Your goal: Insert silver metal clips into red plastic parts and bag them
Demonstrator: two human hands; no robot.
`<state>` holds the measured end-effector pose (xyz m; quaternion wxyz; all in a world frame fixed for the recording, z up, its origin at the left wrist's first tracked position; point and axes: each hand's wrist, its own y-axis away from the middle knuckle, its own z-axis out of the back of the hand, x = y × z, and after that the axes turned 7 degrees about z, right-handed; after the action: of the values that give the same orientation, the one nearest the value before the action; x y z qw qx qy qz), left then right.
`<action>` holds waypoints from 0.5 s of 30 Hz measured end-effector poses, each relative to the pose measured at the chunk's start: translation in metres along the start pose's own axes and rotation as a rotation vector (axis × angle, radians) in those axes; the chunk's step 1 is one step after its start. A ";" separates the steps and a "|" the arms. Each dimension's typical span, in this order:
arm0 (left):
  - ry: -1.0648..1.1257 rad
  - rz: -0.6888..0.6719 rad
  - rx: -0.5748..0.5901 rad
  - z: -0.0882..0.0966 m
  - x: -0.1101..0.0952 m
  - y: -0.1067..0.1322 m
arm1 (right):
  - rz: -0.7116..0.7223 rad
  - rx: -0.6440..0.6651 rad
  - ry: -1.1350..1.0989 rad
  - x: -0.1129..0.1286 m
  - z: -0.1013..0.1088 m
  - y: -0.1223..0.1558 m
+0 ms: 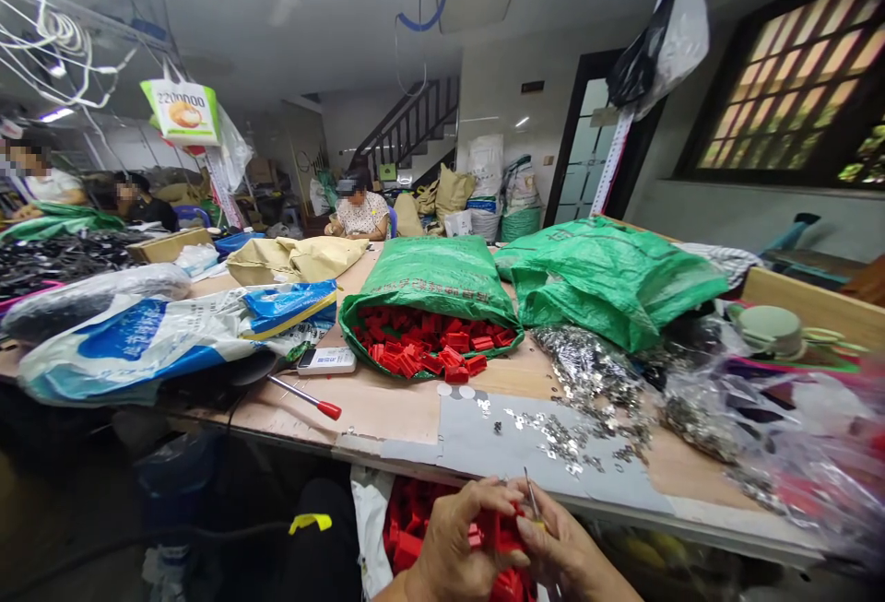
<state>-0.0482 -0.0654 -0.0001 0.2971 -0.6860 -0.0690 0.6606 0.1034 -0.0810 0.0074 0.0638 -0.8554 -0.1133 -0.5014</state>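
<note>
Left hand (460,533) is curled around a small red plastic part (509,533), held before the pale wooden table's (290,416) near edge; a slim metal-shafted tool (531,494) is gripped by the right hand (563,542). Small silver metal pieces (563,441) are scattered by that edge.

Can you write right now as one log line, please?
left hand: holds red part; right hand: holds thin tool; metal bits: on grey sheet; middle green bag: red pieces inside
</note>
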 end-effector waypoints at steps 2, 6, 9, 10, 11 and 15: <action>0.060 0.042 -0.004 0.001 0.001 0.001 | -0.012 0.015 0.005 0.001 -0.001 -0.001; 0.205 0.245 -0.063 0.008 0.001 -0.002 | -0.071 0.022 0.112 0.003 -0.001 -0.008; 0.126 0.359 -0.136 0.021 0.005 -0.010 | -0.086 -0.045 0.270 0.002 0.002 -0.017; 0.066 0.371 -0.145 0.027 0.008 -0.013 | -0.080 -0.072 0.349 0.001 0.004 -0.020; 0.002 0.373 -0.142 0.033 0.012 -0.016 | -0.063 -0.098 0.435 0.000 0.007 -0.023; -0.164 0.383 -0.083 0.052 0.027 -0.024 | 0.068 -0.121 0.758 -0.005 0.017 -0.031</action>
<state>-0.0869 -0.0161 -0.0092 0.1309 -0.6423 0.0117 0.7551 0.1070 -0.0477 -0.0053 0.0673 -0.6150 -0.0233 -0.7853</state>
